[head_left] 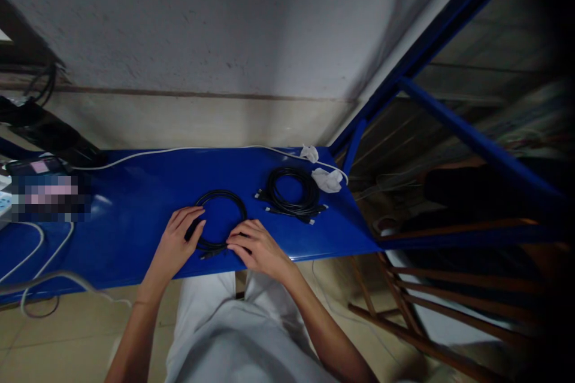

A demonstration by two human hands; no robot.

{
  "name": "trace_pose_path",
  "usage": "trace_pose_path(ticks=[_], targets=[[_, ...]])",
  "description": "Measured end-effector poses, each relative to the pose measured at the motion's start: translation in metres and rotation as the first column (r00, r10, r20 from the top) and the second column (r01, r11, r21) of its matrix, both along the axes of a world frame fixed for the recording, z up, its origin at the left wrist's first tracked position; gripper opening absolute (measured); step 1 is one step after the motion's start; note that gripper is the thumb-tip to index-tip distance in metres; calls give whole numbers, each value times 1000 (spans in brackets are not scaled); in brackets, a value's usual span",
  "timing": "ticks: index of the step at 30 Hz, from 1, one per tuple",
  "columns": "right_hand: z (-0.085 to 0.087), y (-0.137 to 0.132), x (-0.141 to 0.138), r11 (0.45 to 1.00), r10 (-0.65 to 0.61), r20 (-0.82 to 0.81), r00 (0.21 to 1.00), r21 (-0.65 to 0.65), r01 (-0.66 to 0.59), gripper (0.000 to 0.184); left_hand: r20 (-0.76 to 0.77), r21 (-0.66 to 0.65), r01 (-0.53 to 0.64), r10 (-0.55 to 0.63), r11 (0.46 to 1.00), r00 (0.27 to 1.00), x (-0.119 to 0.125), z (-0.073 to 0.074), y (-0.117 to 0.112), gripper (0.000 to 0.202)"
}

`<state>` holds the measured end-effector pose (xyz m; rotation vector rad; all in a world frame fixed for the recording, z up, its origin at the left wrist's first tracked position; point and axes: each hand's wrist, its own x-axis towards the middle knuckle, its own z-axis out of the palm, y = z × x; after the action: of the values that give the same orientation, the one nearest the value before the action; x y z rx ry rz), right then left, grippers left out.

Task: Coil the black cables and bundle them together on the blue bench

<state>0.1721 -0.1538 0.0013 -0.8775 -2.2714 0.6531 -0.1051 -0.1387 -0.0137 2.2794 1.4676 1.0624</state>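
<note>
A loosely coiled black cable (pixel 224 193) lies on the blue table (pixel 130 209) in front of me, with a dark plug end at its lower edge. Around the left side of this coil, my left hand (pixel 179 238) has its fingers and thumb curled, with part of the cable showing between them. My right hand (pixel 258 245) pinches the lower right of the same loop, fingers and thumb close together. To the right of that hand rests a thicker bundle of coiled black cables (pixel 309 194) with several plugs sticking out.
Crumpled white pieces (pixel 327 180) lie at the back right, near a white cord (pixel 179 149) along the wall. A dark cylindrical object (pixel 58 131) and a phone (pixel 38 166) are at the left. A blue metal frame (pixel 431 72) rises at right, above a wooden chair (pixel 449 293).
</note>
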Motion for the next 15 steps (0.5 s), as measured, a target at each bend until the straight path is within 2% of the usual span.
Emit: trace_pose_path(ticks=[4, 7, 11, 15], targets=[[4, 0, 0, 1000, 1, -28, 1000, -30, -2, 16, -5, 4, -3, 3, 1000, 1000, 1, 0, -3, 30], [7, 0, -1, 999, 12, -19, 1000, -49, -13, 15, 3, -10, -47, 47, 999, 999, 1, 1, 3, 30], [11, -1, -1, 998, 7, -2, 1000, -64, -7, 14, -2, -44, -99, 99, 994, 995, 3, 1, 36, 33], [11, -2, -2, 996, -16, -16, 1000, -85, 15, 14, -43, -63, -3, 0, 998, 999, 10, -4, 77, 27]])
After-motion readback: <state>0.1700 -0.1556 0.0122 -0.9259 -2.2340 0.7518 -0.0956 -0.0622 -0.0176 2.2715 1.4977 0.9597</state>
